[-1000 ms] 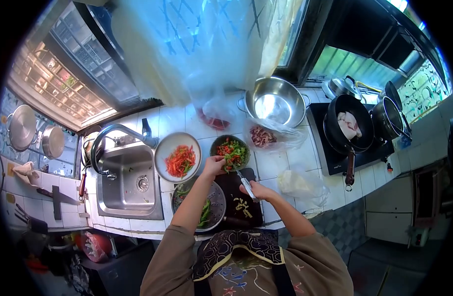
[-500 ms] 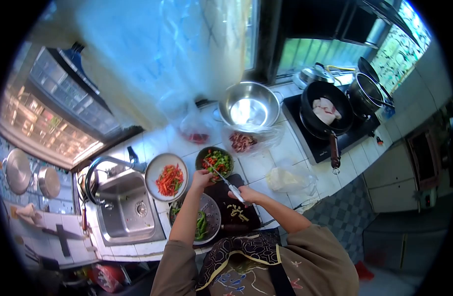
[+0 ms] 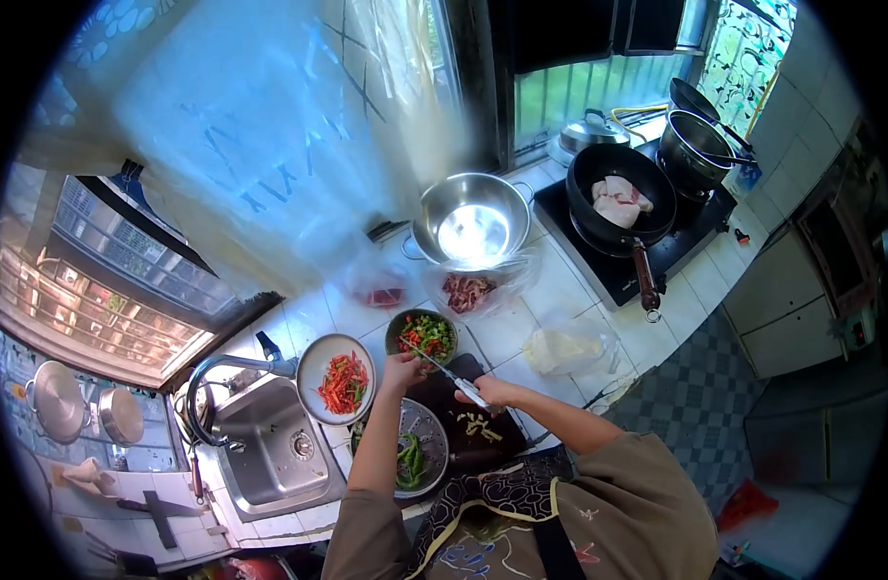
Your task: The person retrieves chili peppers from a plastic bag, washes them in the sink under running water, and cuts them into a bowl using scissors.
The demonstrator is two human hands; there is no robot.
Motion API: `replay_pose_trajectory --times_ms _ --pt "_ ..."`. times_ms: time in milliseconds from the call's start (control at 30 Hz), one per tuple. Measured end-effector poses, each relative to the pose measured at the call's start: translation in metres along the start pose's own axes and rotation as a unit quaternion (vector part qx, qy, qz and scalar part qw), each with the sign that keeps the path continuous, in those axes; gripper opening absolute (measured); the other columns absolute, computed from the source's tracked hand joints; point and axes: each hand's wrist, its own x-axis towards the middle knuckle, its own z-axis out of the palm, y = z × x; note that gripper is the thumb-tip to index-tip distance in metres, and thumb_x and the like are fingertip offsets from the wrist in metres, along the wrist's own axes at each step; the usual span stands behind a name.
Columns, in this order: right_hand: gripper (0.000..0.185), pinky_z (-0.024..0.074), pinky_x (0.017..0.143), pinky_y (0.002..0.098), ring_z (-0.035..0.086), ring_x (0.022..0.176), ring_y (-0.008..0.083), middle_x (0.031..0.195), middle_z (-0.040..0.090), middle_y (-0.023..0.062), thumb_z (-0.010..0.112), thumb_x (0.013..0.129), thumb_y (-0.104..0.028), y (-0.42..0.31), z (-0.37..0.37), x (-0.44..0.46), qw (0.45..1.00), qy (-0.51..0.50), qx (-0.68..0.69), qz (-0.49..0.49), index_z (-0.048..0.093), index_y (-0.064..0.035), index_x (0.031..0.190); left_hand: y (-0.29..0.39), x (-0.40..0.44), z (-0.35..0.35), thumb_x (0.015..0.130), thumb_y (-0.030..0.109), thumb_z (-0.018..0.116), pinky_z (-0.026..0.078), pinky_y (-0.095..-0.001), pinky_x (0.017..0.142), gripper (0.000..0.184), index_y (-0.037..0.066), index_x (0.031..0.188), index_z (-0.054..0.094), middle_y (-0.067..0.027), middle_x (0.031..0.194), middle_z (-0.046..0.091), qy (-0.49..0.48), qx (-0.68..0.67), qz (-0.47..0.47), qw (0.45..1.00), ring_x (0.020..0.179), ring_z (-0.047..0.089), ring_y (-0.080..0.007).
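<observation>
In my right hand (image 3: 487, 392) is a pair of scissors (image 3: 460, 384) with pale handles, blades pointing up and left over a bowl (image 3: 450, 355). Chopped green and red peppers (image 3: 427, 333) fill the bowl. My left hand (image 3: 401, 371) is closed at the bowl's near edge, beside the blades; whatever its fingers pinch is too small to make out. Under my forearms, a metal colander (image 3: 430, 422) holds long green peppers (image 3: 410, 461). Right of it, pale chopped pieces (image 3: 476, 426) lie on a dark cutting board (image 3: 502, 447).
Red pepper strips lie on a white plate (image 3: 312, 385), beside the sink (image 3: 275, 464). Behind the bowl are bagged meat (image 3: 466, 293) and a steel pot (image 3: 432, 224). A pan (image 3: 581, 198) with meat sits on the cooktop (image 3: 613, 287). Another plastic bag (image 3: 565, 348) lies at right.
The view has turned slightly, shifting the counter and sink in the frame. Both hands stay by the bowl, with the scissors still in my right hand.
</observation>
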Motion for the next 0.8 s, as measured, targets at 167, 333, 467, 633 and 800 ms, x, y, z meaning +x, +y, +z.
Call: replay_pose_trajectory --times_ms 167,333,467,633,800 --pt "0.07 0.045 0.04 0.0286 0.052 0.046 0.0195 0.064 0.055 0.0136 0.051 0.062 -0.066 0.02 0.004 0.019 0.992 0.044 -0.072 -0.093 0.056 0.0023 0.077 -0.013 0.014 -0.001 0.076 0.01 0.053 0.049 -0.0261 0.05 0.018 -0.004 0.086 0.057 -0.0093 0.075 0.059 -0.019 0.035 0.041 0.998 0.058 0.058 -0.0163" --pt "0.071 0.0461 0.042 0.0288 0.055 0.049 0.0208 0.068 0.056 0.0155 0.051 0.062 -0.066 -0.013 -0.008 -0.01 0.998 0.025 -0.05 0.007 0.056 0.003 0.078 -0.003 0.006 0.001 0.075 0.01 0.055 0.05 -0.0274 0.052 0.02 -0.004 0.09 0.056 -0.0087 0.076 0.059 -0.029 0.047 0.0 0.999 0.058 0.056 -0.0154" --pt "0.064 0.0439 0.041 0.0283 0.052 0.045 0.0175 0.058 0.053 0.011 0.05 0.066 -0.063 -0.012 -0.006 -0.01 0.996 0.05 -0.067 0.014 0.056 0.0 0.073 -0.009 0.008 -0.001 0.073 0.011 0.056 0.05 -0.0273 0.051 0.019 -0.004 0.086 0.057 -0.0083 0.07 0.057 -0.016 0.006 -0.035 0.999 0.055 0.056 -0.0158" --pt "0.062 0.0418 0.045 0.0287 0.05 0.047 0.0165 0.056 0.052 0.0094 0.05 0.066 -0.064 0.019 0.005 0.017 0.997 0.004 -0.07 -0.016 0.057 -0.0023 0.072 -0.011 0.009 0.0 0.072 0.011 0.057 0.05 -0.0262 0.049 0.018 -0.003 0.081 0.057 -0.008 0.067 0.056 0.008 -0.05 -0.004 0.999 0.051 0.055 -0.0155" --pt "0.062 0.0424 0.046 0.028 0.05 0.047 0.0164 0.055 0.049 0.0079 0.049 0.066 -0.065 0.012 0.002 0.015 0.999 0.003 -0.045 -0.012 0.056 -0.0029 0.072 -0.002 0.004 0.003 0.072 0.011 0.056 0.049 -0.0265 0.051 0.017 -0.003 0.084 0.056 -0.0075 0.07 0.056 -0.025 -0.021 -0.015 0.999 0.056 0.055 -0.0154"
